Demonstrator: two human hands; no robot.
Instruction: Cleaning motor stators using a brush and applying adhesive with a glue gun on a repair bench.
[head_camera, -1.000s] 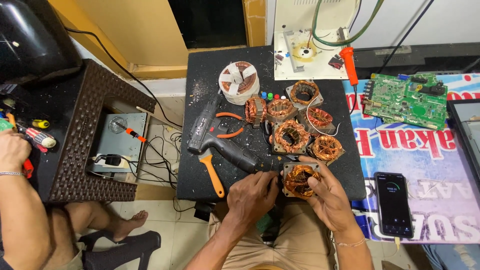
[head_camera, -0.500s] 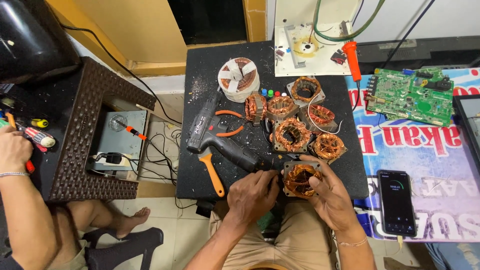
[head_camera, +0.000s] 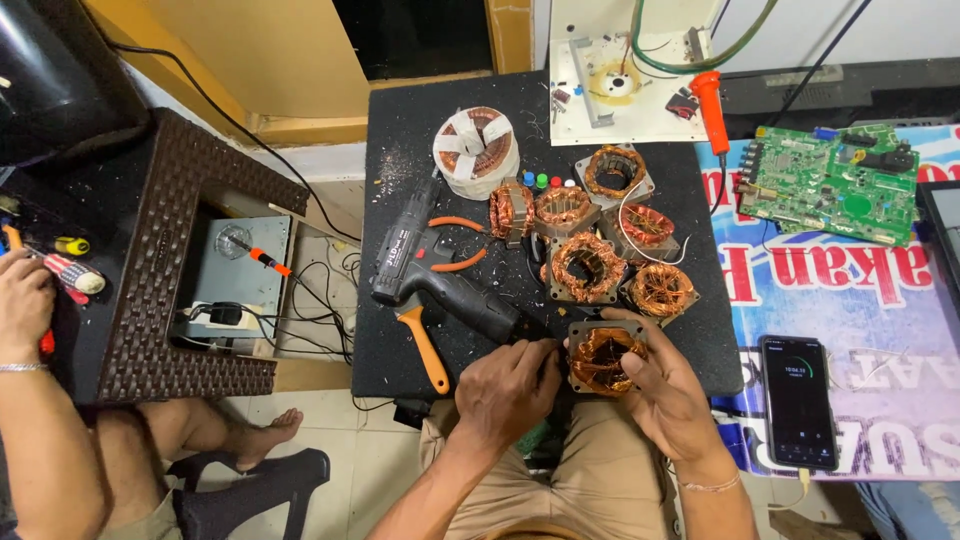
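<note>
My right hand (head_camera: 665, 385) grips a square motor stator with copper windings (head_camera: 600, 357) at the near edge of a black table (head_camera: 400, 140). My left hand (head_camera: 510, 385) is closed against the stator's left side, fingertips at its frame; whether it holds a small tool is hidden. Several more copper-wound stators (head_camera: 585, 265) lie just beyond. A black cordless drill (head_camera: 440, 280) lies to the left of my hands, beside an orange-handled tool (head_camera: 425, 345) and orange pliers (head_camera: 455, 245).
A white-taped coil (head_camera: 477, 150) and a white board (head_camera: 625, 85) sit at the table's far side. A green circuit board (head_camera: 830, 180) and a phone (head_camera: 797, 400) lie on the printed banner at right. Another person's hand (head_camera: 25, 300) holds screwdrivers at a brown woven stool (head_camera: 150, 250).
My hands stay on the stator with only slight finger movement. The view has shifted a little.
</note>
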